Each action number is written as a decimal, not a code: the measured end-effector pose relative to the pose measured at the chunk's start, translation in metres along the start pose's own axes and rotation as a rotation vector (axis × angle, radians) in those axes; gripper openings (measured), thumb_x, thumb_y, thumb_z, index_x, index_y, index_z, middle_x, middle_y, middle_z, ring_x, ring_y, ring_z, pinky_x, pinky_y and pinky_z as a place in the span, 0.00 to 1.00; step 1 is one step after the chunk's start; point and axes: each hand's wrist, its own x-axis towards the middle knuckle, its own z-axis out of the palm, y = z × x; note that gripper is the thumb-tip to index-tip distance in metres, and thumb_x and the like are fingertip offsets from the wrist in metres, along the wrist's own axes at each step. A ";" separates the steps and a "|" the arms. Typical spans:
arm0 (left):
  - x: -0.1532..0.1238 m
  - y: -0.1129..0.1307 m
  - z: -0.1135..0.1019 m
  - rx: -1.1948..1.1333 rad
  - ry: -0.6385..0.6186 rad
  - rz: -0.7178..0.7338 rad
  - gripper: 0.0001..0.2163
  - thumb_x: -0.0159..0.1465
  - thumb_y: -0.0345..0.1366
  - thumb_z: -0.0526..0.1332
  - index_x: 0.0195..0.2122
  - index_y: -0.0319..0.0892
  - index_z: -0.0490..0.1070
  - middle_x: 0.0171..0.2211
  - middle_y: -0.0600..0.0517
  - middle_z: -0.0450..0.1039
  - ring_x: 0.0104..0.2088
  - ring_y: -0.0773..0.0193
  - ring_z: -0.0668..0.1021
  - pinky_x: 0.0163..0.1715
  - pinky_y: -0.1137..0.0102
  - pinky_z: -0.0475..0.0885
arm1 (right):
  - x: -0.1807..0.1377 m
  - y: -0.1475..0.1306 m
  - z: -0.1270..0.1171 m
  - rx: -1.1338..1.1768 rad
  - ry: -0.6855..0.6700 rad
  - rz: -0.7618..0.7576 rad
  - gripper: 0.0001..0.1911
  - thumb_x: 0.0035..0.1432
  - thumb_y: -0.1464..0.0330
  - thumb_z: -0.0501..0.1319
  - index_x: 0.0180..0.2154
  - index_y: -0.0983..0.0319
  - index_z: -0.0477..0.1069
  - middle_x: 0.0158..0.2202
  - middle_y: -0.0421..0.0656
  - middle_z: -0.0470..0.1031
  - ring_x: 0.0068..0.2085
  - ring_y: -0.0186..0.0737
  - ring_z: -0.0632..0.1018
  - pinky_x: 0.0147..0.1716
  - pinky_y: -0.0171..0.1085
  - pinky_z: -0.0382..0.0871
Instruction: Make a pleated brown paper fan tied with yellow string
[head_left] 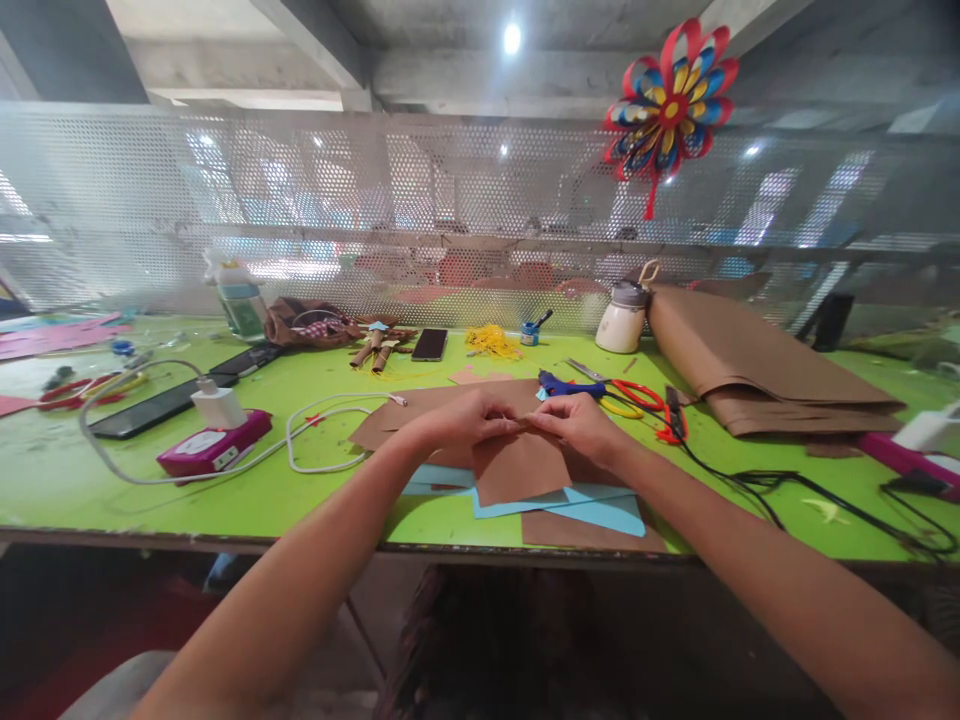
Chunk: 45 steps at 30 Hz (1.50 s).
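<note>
My left hand (480, 415) and my right hand (570, 420) meet over a piece of brown paper (521, 470). Both have their fingers closed on its far edge, which looks folded or rolled over between the fingertips. The rest of the piece hangs toward me, above other brown sheets and light blue paper strips (604, 510) near the front edge of the table. Just beyond my right hand lies a blue glue gun (566, 385). Orange-handled scissors (637, 395) rest to the right of it.
The green table (330, 510) carries a purple power strip (217, 445) with a white charger and cable, a phone (430, 345), yellow string (491, 342), rolled brown paper pieces (375, 350), a white bottle (622, 318) and a large folded brown paper stack (765, 360). A black cord (731, 475) runs right.
</note>
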 end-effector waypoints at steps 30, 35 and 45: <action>-0.003 -0.007 -0.006 -0.074 -0.072 -0.124 0.15 0.63 0.46 0.51 0.26 0.40 0.63 0.13 0.56 0.67 0.15 0.69 0.71 0.18 0.76 0.62 | 0.008 0.006 -0.021 -0.120 -0.125 -0.057 0.20 0.53 0.55 0.58 0.26 0.66 0.73 0.20 0.37 0.61 0.24 0.30 0.61 0.24 0.32 0.51; -0.003 -0.012 -0.007 -0.174 -0.140 -0.132 0.14 0.63 0.46 0.51 0.29 0.40 0.64 0.13 0.56 0.67 0.14 0.69 0.71 0.17 0.76 0.62 | 0.006 0.002 -0.024 -0.047 -0.177 -0.073 0.20 0.53 0.55 0.58 0.27 0.66 0.72 0.20 0.36 0.62 0.24 0.29 0.61 0.24 0.32 0.52; -0.004 -0.007 -0.010 -0.074 -0.014 -0.044 0.16 0.62 0.44 0.53 0.26 0.37 0.70 0.21 0.53 0.71 0.22 0.71 0.71 0.25 0.76 0.63 | 0.004 0.002 -0.026 -0.015 -0.154 -0.017 0.18 0.52 0.55 0.59 0.28 0.65 0.70 0.19 0.37 0.64 0.20 0.29 0.64 0.20 0.31 0.55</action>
